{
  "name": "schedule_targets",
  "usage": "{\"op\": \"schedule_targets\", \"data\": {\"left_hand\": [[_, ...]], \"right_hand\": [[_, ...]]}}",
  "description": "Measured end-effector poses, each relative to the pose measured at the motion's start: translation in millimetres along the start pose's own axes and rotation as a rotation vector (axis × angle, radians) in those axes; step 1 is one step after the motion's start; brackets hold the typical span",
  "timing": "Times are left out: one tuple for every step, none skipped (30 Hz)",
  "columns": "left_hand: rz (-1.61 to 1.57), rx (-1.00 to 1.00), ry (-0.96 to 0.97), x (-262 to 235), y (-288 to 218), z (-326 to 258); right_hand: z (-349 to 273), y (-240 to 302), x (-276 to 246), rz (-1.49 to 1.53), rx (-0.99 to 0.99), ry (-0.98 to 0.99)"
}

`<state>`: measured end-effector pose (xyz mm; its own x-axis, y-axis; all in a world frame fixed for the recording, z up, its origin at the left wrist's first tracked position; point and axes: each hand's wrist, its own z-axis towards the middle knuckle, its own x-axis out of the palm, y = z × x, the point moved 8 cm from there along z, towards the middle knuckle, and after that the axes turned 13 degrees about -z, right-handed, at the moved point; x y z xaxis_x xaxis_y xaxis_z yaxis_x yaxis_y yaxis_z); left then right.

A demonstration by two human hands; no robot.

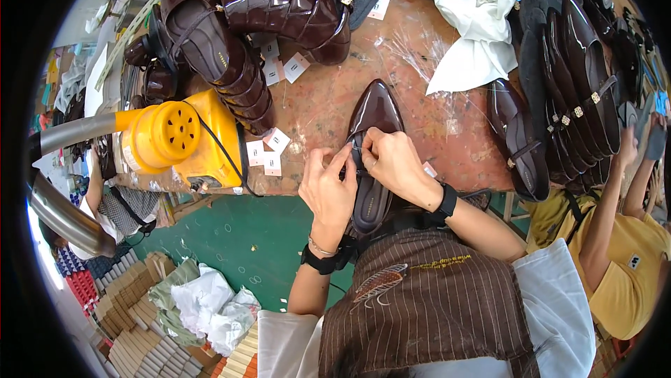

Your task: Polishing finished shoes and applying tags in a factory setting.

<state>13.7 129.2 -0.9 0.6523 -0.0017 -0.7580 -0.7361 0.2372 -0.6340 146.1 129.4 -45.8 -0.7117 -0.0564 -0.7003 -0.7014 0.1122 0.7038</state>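
Note:
A glossy dark burgundy pointed shoe (378, 104) lies at the table's near edge, toe away from me, its dark insole showing below my fingers. My left hand (328, 186) is closed in a pinch at the left side of the shoe's opening, on the thin strap there. From the right, my right hand (397, 163) pinches the same strap across the shoe's opening, its fingertips close to the left ones. Fingers cover most of the strap, so its fastening is hidden. A dark band circles each wrist.
Rows of burgundy shoes stand at the far left (210, 49) and right (580, 77). A yellow blower-like machine (168, 137) sits left, small white tags (277, 140) beside it. White cloth (479, 25) lies far right. A person in yellow (622, 266) works at right.

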Motion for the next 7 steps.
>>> {"op": "schedule_targets", "data": {"left_hand": [[0.000,0.003,0.001,1.2,-0.1,-0.3],[0.003,-0.011,-0.009,1.5,2.7,-2.1],[0.007,-0.025,-0.019,1.1,4.4,-3.1],[0.008,-0.024,-0.018,0.5,4.1,-2.8],[0.016,-0.032,-0.029,0.0,5.1,-2.9],[0.026,-0.041,-0.040,-0.7,5.9,-3.0],[0.026,-0.053,-0.035,-0.1,6.8,-3.2]], "right_hand": [[-0.3,1.7,1.0,0.000,0.001,-0.003],[-1.5,3.8,3.2,-0.029,0.015,-0.007],[-2.5,4.4,3.9,-0.059,0.029,-0.012],[-2.7,4.2,3.8,-0.057,0.030,-0.013],[-2.8,4.6,5.4,-0.051,0.006,0.006],[-2.1,5.0,6.9,-0.044,-0.019,0.026],[-3.5,4.3,7.2,-0.044,-0.017,0.027]]}}
